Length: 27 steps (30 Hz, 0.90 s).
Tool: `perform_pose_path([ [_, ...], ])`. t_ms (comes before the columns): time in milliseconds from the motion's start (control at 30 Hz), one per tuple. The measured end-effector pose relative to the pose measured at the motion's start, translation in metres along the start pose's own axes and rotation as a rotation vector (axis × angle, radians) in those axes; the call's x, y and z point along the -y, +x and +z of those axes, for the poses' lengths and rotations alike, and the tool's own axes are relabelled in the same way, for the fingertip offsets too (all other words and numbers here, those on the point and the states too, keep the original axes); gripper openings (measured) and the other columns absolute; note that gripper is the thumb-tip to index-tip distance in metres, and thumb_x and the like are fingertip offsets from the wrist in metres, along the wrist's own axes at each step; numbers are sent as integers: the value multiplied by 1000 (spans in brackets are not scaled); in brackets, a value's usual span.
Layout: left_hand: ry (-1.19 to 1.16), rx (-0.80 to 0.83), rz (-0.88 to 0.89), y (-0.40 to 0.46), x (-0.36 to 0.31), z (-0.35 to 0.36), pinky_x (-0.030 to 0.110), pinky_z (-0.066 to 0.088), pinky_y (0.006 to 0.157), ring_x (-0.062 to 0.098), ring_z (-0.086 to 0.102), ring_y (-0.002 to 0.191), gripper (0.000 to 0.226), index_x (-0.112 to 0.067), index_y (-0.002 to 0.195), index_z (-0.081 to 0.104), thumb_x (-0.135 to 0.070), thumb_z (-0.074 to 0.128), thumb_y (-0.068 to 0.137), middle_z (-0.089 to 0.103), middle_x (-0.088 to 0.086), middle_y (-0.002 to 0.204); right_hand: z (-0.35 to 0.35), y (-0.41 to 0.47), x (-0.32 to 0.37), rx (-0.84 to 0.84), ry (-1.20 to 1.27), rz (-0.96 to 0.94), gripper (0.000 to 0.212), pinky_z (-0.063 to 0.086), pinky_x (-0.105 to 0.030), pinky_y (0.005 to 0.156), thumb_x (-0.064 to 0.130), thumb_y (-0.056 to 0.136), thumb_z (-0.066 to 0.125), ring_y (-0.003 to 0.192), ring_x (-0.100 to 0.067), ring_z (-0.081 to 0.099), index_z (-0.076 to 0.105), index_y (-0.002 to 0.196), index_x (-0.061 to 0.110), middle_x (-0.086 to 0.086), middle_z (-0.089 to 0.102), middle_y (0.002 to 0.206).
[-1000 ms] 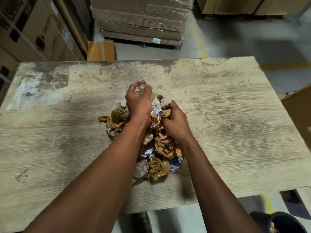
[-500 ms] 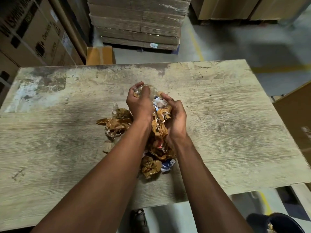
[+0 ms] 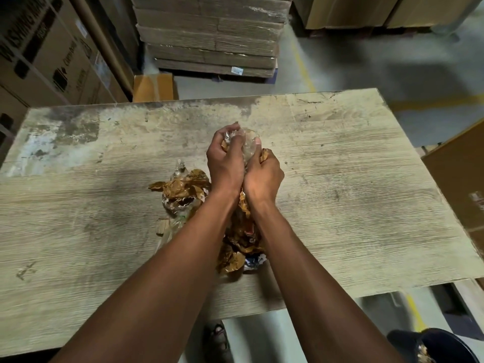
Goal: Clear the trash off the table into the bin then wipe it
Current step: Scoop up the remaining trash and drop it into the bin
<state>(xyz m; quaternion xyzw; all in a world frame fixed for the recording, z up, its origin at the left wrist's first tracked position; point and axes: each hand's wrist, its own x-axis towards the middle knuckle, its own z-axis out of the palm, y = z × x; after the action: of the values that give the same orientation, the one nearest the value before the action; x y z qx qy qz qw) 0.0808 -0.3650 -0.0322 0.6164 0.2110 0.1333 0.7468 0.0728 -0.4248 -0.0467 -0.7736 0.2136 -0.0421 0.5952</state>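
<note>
crumpled wrappers (image 3: 243, 150) between both hands

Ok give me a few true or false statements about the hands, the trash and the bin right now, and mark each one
1. Both hands, left hand and right hand, grip a bundle of crumpled wrappers between them. True.
2. All the trash is off the table. False: loose wrappers lie on it left of the hands.
3. The bin stands on the tabletop. False: it sits on the floor, lower right.
4. The bin already holds some trash. True.
5. A cloth is wiping the table. False: no cloth shows.
</note>
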Motion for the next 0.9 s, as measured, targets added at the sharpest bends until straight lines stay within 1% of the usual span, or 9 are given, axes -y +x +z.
perform_pose_path([
  [167,148,85,58,1,-7,-8,10,52,65,-13,65,78,17,-19,122,72,-23,68,105,73,-11,121,-2,6,8,-93,-8,-31,58,43,-29,60,50,113,46,53,-14,52,57,70,13,2,59,58],
  [267,190,161,51,-2,-9,-13,16,55,73,-11,64,83,20,-26,125,68,-36,65,108,71,-11,126,-4,11,11,-145,81,26,61,45,-33,62,50,112,50,55,-17,50,59,71,5,-1,58,59],
  [333,250,184,53,-8,-9,-14,22,52,76,-13,65,92,23,-33,129,63,-45,59,110,68,-15,130,-5,14,13,-162,162,92,57,48,-37,65,51,110,52,58,-18,56,61,71,11,1,62,61],
  [467,270,140,41,-25,-6,-9,24,48,76,-23,60,88,24,-41,131,55,-53,51,111,63,-29,120,-5,17,15,-174,285,153,48,44,-35,66,41,110,55,61,-16,53,54,67,20,5,59,64],
  [567,238,95,36,-35,3,-5,21,49,75,-17,63,91,22,-38,133,52,-42,56,111,60,-28,120,-9,19,14,-77,414,146,42,48,-30,72,33,110,49,65,-11,62,64,75,17,6,66,68],
  [700,181,43,65,-38,12,-2,14,48,78,-18,62,95,36,-29,134,54,-19,69,103,61,-16,132,-10,25,7,159,561,50,58,51,-41,106,44,101,30,111,-26,70,77,97,10,-8,76,106],
  [767,188,35,71,-39,13,1,7,48,70,-16,64,87,42,-23,134,55,-7,72,99,61,-9,137,-15,28,2,199,620,51,62,52,-35,106,37,108,23,114,-22,69,75,109,4,-13,76,115],
  [833,206,29,80,-38,15,5,6,48,69,-10,66,90,47,-24,132,56,-1,74,95,62,-9,136,-19,31,-4,246,634,65,53,54,-31,103,36,107,28,114,-19,68,72,113,8,-9,75,114],
  [900,218,14,68,-36,17,6,4,48,70,-13,64,95,49,-26,129,58,2,75,93,62,-13,133,-22,31,-6,301,569,94,39,51,-45,114,41,101,43,118,-24,66,71,116,18,0,73,110],
])
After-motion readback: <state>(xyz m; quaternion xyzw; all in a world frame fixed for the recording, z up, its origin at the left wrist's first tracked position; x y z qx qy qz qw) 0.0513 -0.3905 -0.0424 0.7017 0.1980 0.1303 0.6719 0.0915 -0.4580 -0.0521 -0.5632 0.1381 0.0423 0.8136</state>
